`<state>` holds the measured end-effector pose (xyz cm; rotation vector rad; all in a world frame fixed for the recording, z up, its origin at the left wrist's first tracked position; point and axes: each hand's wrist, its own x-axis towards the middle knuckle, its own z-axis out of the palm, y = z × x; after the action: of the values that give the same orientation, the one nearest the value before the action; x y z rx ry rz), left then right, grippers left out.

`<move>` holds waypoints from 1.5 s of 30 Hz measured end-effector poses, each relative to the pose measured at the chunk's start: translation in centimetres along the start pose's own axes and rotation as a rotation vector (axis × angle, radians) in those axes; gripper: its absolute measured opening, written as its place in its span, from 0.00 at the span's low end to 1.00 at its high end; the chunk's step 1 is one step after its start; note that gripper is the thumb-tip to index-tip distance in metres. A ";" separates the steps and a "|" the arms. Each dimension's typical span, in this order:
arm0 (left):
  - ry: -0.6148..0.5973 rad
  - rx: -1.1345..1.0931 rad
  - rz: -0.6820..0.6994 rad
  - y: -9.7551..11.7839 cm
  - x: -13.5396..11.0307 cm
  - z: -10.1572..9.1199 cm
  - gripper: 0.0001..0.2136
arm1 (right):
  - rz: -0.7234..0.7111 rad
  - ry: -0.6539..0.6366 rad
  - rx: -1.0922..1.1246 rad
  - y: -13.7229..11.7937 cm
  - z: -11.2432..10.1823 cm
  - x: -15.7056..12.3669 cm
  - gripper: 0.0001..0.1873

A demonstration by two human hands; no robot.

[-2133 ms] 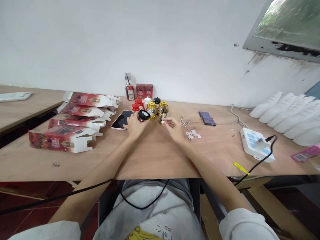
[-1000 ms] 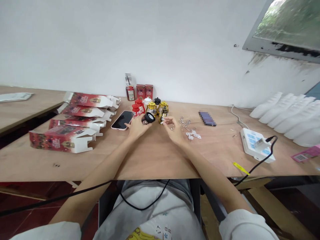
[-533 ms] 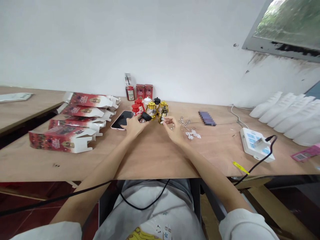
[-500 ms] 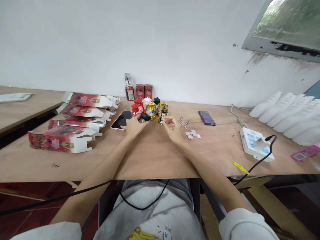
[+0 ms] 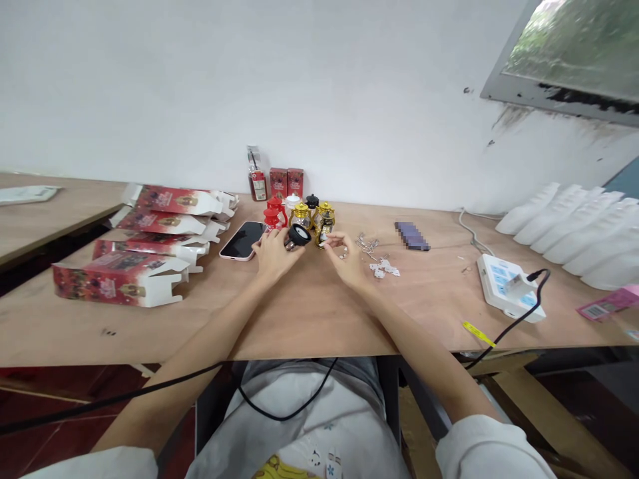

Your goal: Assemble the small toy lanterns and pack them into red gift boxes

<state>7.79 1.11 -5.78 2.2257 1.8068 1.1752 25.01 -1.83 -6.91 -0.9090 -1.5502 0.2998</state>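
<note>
My left hand [image 5: 272, 251] grips a small black lantern [image 5: 297, 236], tipped so its round base faces me. My right hand [image 5: 345, 258] hovers just to its right with fingers curled in a pinch; what it pinches is too small to make out. Behind both hands stands a cluster of little lanterns: red [image 5: 272, 215], gold [image 5: 302, 215], another gold [image 5: 326, 213], white-topped [image 5: 292, 199] and black-topped [image 5: 312, 200]. A phone [image 5: 242, 240] lies face up left of my left hand.
Flat red and white cartons [image 5: 150, 233] are stacked at the left. Small red boxes [image 5: 286, 181] stand against the wall. Metal hooks and white tags [image 5: 378, 257] lie right of my hand. A white power strip [image 5: 505, 286] with a cable and white bottles [image 5: 569, 226] occupy the right.
My left hand has turned the black lantern over several times, its round base now facing me again. My right hand stayed beside it, fingers pinched.
</note>
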 end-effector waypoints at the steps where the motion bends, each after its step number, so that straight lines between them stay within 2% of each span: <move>1: -0.017 -0.035 0.053 0.0 0.0 0.1 0.19 | 0.002 0.004 -0.001 0.0 0.0 0.0 0.09; 5: -0.131 -0.284 0.296 -0.1 -0.1 1.0 0.18 | -0.006 0.037 -0.006 -0.1 -0.2 0.1 0.09; 8: -0.197 -0.419 0.387 -0.2 -0.1 1.6 0.18 | -0.030 0.044 -0.016 -0.2 -0.3 0.1 0.08; 13: -0.206 -0.491 0.364 -0.3 -0.1 1.8 0.18 | -0.069 0.030 -0.088 -0.3 -0.4 0.0 0.06; 25: -0.183 -0.484 0.432 -0.7 0.2 1.9 0.18 | -0.383 0.010 -0.348 0.3 -0.3 -0.3 0.06; 35: -0.203 -0.504 0.403 -0.4 0.1 1.5 0.18 | -0.561 0.022 -0.534 0.7 -0.7 -0.1 0.07; 41: -0.195 -0.484 0.423 -0.6 0.1 1.6 0.19 | -0.519 0.004 -0.481 0.9 -0.6 -0.1 0.06; 43: -0.187 -0.474 0.421 -0.7 0.1 1.5 0.19 | -0.451 0.001 -0.386 0.8 -0.5 -0.1 0.05; 45: -0.178 -0.462 0.411 -0.7 0.1 1.5 0.19 | -0.321 -0.007 -0.256 0.6 -0.4 -0.1 0.06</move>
<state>8.07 2.04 -7.08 2.3661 0.9158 1.2410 25.63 -1.61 -7.29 -0.8366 -1.7369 -0.1285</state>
